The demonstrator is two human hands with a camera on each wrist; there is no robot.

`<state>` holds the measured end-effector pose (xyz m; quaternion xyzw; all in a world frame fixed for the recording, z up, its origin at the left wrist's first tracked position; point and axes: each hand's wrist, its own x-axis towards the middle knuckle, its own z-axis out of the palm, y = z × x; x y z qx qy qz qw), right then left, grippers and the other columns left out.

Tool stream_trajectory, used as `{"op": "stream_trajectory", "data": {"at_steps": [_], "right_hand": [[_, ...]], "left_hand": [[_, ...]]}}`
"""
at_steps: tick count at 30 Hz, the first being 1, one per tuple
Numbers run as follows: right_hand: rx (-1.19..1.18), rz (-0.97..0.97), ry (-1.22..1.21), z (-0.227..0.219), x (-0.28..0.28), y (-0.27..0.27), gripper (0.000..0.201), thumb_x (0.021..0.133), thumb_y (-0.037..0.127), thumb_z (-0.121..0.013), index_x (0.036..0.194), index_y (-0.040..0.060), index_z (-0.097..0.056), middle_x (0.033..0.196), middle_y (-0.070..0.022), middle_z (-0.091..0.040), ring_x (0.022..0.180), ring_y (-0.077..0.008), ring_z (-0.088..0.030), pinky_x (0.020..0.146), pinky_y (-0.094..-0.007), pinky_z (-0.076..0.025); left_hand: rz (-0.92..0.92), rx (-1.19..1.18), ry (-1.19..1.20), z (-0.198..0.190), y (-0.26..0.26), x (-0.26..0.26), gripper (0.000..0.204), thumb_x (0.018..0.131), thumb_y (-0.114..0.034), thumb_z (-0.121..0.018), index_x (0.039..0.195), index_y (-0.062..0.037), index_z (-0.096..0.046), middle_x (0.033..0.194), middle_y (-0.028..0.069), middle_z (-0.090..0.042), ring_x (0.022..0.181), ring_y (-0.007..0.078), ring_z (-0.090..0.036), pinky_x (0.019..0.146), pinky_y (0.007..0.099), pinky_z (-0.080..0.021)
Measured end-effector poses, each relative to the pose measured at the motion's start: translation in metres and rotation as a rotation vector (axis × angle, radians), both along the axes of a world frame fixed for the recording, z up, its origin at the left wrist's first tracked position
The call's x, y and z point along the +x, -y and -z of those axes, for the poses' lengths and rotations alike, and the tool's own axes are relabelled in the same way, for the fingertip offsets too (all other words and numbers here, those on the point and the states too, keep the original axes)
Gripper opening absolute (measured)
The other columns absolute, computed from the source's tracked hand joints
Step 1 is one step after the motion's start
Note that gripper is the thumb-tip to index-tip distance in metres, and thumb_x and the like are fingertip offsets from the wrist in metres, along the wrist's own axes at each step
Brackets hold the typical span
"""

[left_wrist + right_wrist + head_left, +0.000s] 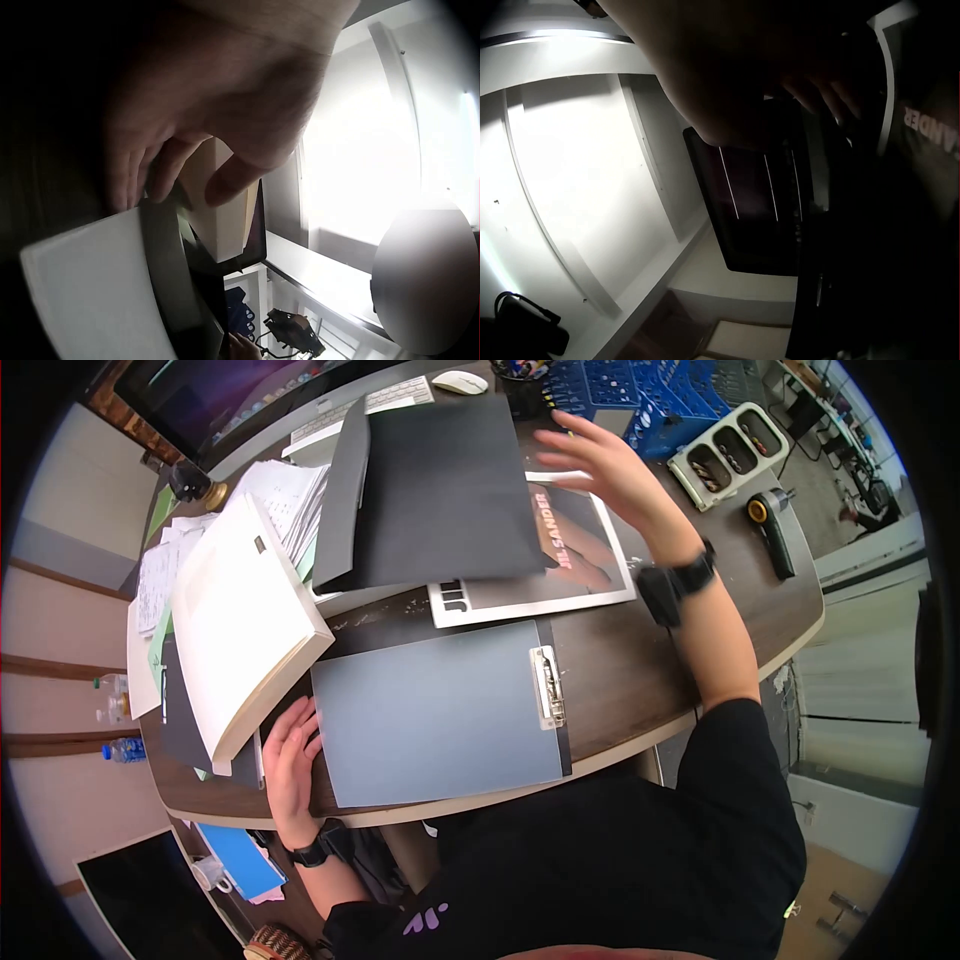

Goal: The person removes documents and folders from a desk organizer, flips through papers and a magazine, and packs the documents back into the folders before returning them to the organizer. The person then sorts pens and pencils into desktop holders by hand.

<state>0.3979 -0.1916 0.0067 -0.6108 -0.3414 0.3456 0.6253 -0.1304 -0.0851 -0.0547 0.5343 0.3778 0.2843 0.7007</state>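
My right hand (615, 470) is raised over the back right of the desk, fingers extended and blurred, with nothing in it. Just left of it, a black folder (440, 490) with a raised flap overlaps a JIL SANDER magazine (490, 595); the folder's lower right corner is blurred. Near the front edge, my left hand (290, 765) rests with loosely bent fingers between a thick cream-coloured book (240, 630) and a grey clipboard (430, 720) with a metal clip. In the left wrist view, its fingertips are right at the edge of the clipboard (94, 285).
Loose papers (290, 500) are piled at the left. Along the back stand a keyboard (400, 395), a mouse (460, 382), blue baskets (640, 400) and a three-compartment tray (730, 455). A black-handled tool (772, 535) lies near the right edge.
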Motion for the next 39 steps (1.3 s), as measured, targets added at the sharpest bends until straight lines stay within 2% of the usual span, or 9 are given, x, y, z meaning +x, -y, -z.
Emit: {"op": "stream_trajectory", "data": {"at_steps": [7,15,17,22,24,31,34,37,39], "right_hand": [[-0.210,-0.106,-0.143,0.053,0.041,0.104,0.042,0.104,0.028,-0.057,0.137,0.0020,-0.057,0.116,-0.0117,-0.071,0.095,-0.0180,-0.071,0.076,-0.0291,-0.058],[-0.212,-0.065,-0.128,0.061,0.038,0.093,0.036,0.105,0.024,-0.055,0.133,-0.0001,-0.057,0.108,-0.0111,-0.071,0.087,-0.0143,-0.071,0.069,-0.0260,-0.060],[-0.214,-0.084,-0.108,0.064,0.037,0.095,0.035,0.105,0.024,-0.056,0.131,0.0003,-0.059,0.107,-0.0098,-0.070,0.086,-0.0127,-0.070,0.068,-0.0241,-0.059],[-0.217,-0.087,-0.023,0.069,0.033,0.095,0.033,0.105,0.023,-0.055,0.130,0.0010,-0.061,0.104,-0.0078,-0.070,0.084,-0.0111,-0.068,0.069,-0.0229,-0.056],[-0.209,-0.091,-0.025,0.074,0.038,0.096,0.033,0.105,0.023,-0.056,0.130,0.0018,-0.061,0.104,-0.0072,-0.070,0.084,-0.0108,-0.067,0.069,-0.0223,-0.055],[-0.214,-0.066,0.006,0.064,0.026,0.097,0.032,0.105,0.021,-0.056,0.131,0.0022,-0.061,0.103,-0.0074,-0.070,0.084,-0.0108,-0.067,0.069,-0.0225,-0.054],[-0.188,-0.080,-0.018,0.065,0.028,0.098,0.034,0.105,0.022,-0.056,0.133,0.0026,-0.059,0.103,-0.0084,-0.070,0.084,-0.0111,-0.067,0.070,-0.0231,-0.054],[-0.175,-0.075,-0.036,0.070,0.031,0.098,0.035,0.105,0.022,-0.056,0.134,0.0027,-0.058,0.104,-0.0090,-0.070,0.084,-0.0112,-0.067,0.070,-0.0232,-0.054],[-0.172,-0.057,-0.023,0.067,0.029,0.098,0.034,0.104,0.022,-0.056,0.133,0.0026,-0.059,0.103,-0.0087,-0.070,0.084,-0.0116,-0.068,0.070,-0.0235,-0.055]], "left_hand": [[-0.048,0.319,-0.454,-0.041,0.022,-0.023,0.042,0.100,-0.013,-0.061,0.138,0.0043,-0.057,0.143,0.0153,-0.059,0.135,0.0237,-0.054,0.111,0.0358,-0.041],[0.201,0.377,-0.406,-0.106,0.049,0.021,0.033,0.096,-0.005,-0.061,0.126,0.0065,-0.064,0.122,0.0180,-0.069,0.117,0.0263,-0.066,0.104,0.0342,-0.048],[0.438,0.581,-0.515,-0.118,0.046,0.041,0.031,0.096,-0.005,-0.061,0.125,0.0033,-0.066,0.118,0.0180,-0.070,0.113,0.0304,-0.067,0.104,0.0332,-0.048],[0.691,0.878,-0.730,-0.097,0.065,0.088,0.060,0.094,-0.029,-0.070,0.148,-0.0092,-0.052,0.154,0.0242,-0.045,0.142,0.0412,-0.045,0.111,0.0469,-0.043],[0.812,0.952,-1.095,-0.072,0.071,0.094,0.082,0.090,-0.045,-0.073,0.158,-0.0181,-0.037,0.166,0.0236,-0.022,0.150,0.0484,-0.025,0.116,0.0542,-0.037],[0.724,1.009,-1.108,-0.050,0.061,0.091,0.088,0.089,-0.049,-0.072,0.162,-0.0230,-0.029,0.167,0.0242,-0.016,0.151,0.0514,-0.019,0.117,0.0624,-0.032],[0.704,1.056,-1.101,-0.056,0.062,0.088,0.082,0.092,-0.043,-0.071,0.160,-0.0185,-0.032,0.166,0.0250,-0.019,0.151,0.0496,-0.022,0.117,0.0588,-0.035],[0.818,1.173,-1.123,-0.093,0.061,0.101,0.064,0.095,-0.036,-0.069,0.149,-0.0093,-0.048,0.154,0.0260,-0.044,0.141,0.0443,-0.044,0.111,0.0510,-0.044],[1.038,0.916,-0.856,-0.148,0.060,0.133,0.046,0.095,-0.030,-0.069,0.132,-0.0034,-0.062,0.131,0.0221,-0.064,0.120,0.0386,-0.062,0.100,0.0441,-0.051]]}}
